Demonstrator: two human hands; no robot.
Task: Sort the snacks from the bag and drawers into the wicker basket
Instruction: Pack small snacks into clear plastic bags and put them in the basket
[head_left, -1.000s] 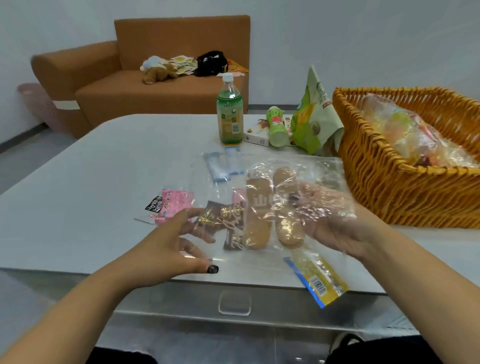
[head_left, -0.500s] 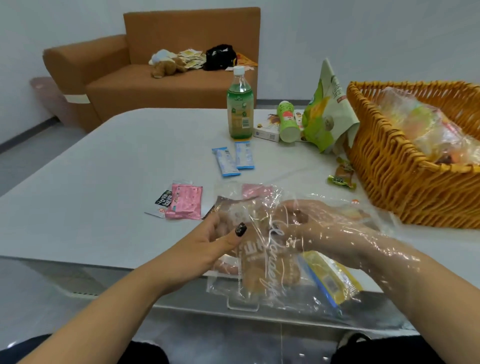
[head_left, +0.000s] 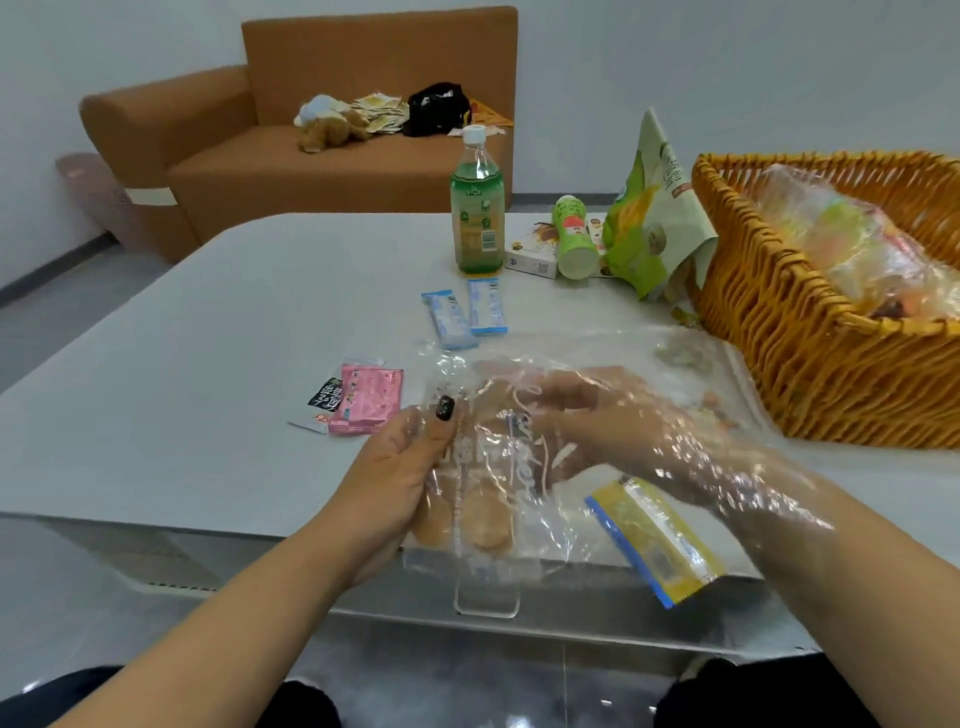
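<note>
A clear plastic bag (head_left: 691, 364) hangs over the table's front edge, with round biscuits (head_left: 485, 517) and a yellow-and-blue packet (head_left: 654, 540) inside. My left hand (head_left: 395, 467) grips the bag's left side, thumb on top. My right hand (head_left: 597, 415) is deep inside the bag up to the forearm, fingers bent toward the left; whether it holds anything is unclear. The wicker basket (head_left: 789, 332) stands at the right and holds a clear bag of snacks (head_left: 852, 249).
On the white table (head_left: 182, 364) lie a pink packet (head_left: 369, 397), two blue packets (head_left: 465, 314), a green bottle (head_left: 477, 208), a green tube (head_left: 571, 239), a small box (head_left: 530, 254) and a green pouch (head_left: 649, 218). A drawer handle (head_left: 485, 603) shows below. A sofa (head_left: 311, 130) stands behind.
My right hand went from beside the bag to inside it, up to the forearm. The bag sank over the table edge and my left hand shifted to grip its left side.
</note>
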